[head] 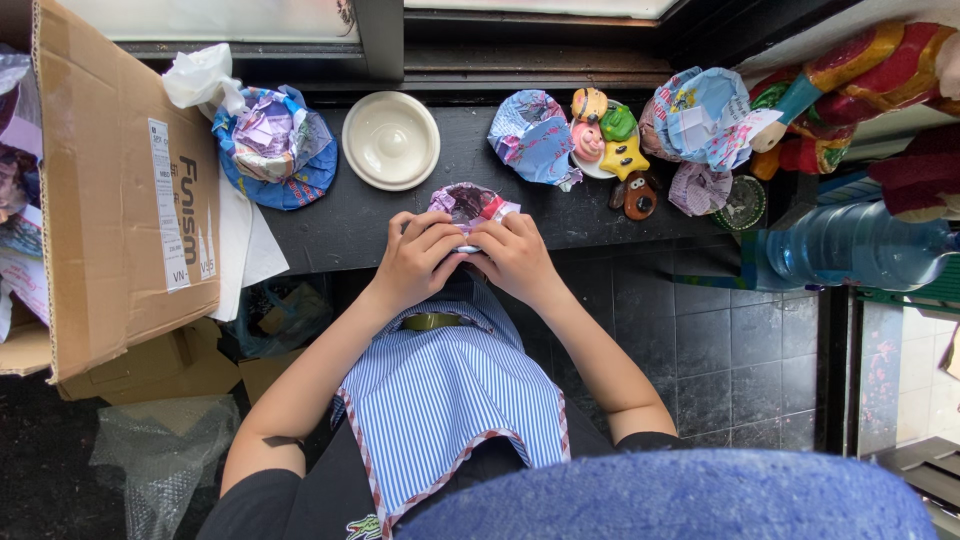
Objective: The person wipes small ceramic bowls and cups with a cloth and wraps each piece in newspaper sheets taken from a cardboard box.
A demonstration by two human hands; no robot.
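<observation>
A large brown cardboard box (120, 190) stands far to the left of the fingers, its tall side bearing a narrow white label with dark print; its lower corner hangs past the worktop edge. A clear blue plastic water bottle (860, 245) lies on its side well to the right of the fingers, beyond the worktop end. The dark worktop (350, 215) runs across under the window sill, and its front edge passes just beneath both hands.

Up and left of the fingers sits a crumpled blue and purple printed paper bundle (275, 145), and beside it a round cream ceramic dish (390, 140), upside down, with bare dark surface between it and the hands. Up and right lie a second blue printed paper wrap (533, 135), a small plate of painted figurines in pink, green, yellow and brown (610, 145), and a third pale blue paper wrap (700, 115). The strip of worktop directly right of the hands is open as far as the brown figurine.

The left hand (420, 255) and right hand (515, 255) meet at the worktop edge. Their fingers (440, 240) are curled together and clamped on a small object wrapped in purple and pink printed paper (467, 203), which sticks up just above them.
</observation>
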